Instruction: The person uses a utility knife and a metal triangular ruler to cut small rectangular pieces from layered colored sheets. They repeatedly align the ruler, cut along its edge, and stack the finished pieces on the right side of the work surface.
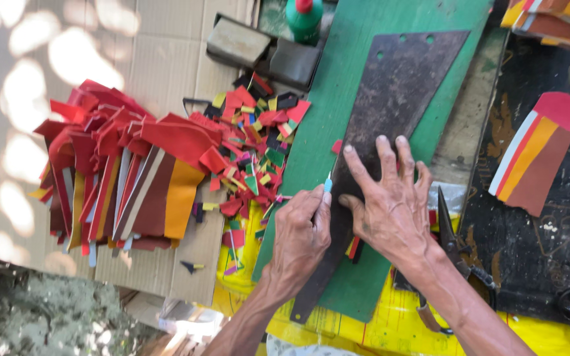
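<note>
left hand [301, 234] fingers pinch a small blue knife [328, 182] beside the dark template [390, 92]; right hand [390, 204] fingers spread flat on it

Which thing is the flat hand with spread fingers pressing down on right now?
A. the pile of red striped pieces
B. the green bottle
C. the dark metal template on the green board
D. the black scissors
C: the right hand lies flat on the dark metal template over the green board, while the left hand holds a small blue knife at its edge.
</note>
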